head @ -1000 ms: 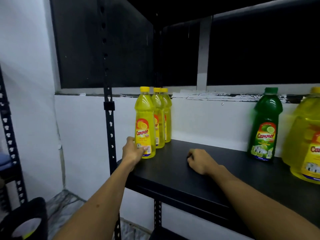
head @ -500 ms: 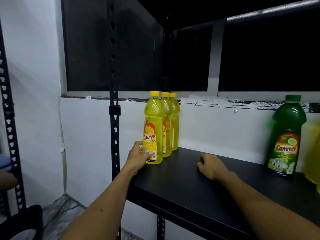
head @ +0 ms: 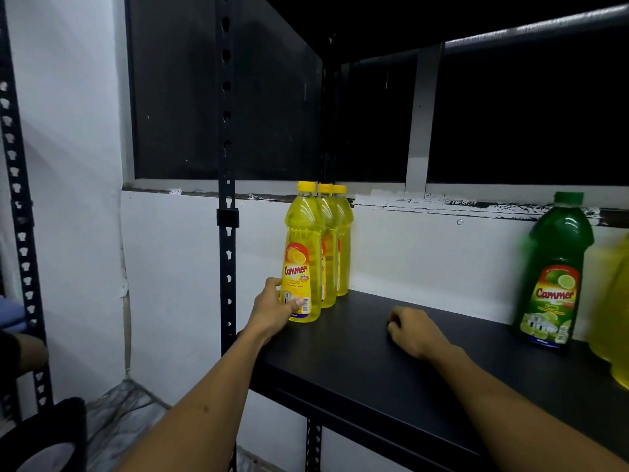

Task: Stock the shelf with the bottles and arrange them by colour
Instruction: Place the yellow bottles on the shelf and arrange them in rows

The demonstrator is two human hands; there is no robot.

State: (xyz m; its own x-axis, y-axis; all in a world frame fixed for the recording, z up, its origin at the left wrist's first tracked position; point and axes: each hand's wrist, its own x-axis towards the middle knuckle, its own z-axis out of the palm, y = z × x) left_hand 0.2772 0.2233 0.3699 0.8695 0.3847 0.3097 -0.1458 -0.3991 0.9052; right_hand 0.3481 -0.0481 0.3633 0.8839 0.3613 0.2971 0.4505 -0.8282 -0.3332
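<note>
Three yellow bottles are lined up at the shelf corner; the front one is gripped low by the left hand, while the right hand is rested curled, empty. A nudge could topple the row.

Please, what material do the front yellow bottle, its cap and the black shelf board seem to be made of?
Front yellow bottle: looks like clear, glossy plastic, since the light shines through the yellow liquid. A printed label is on it, and the left hand grips its base.
Its yellow cap: opaque plastic, probably.
Black shelf board: smooth and matte, with faint reflections; painted metal or laminate, I cannot tell which.
</note>
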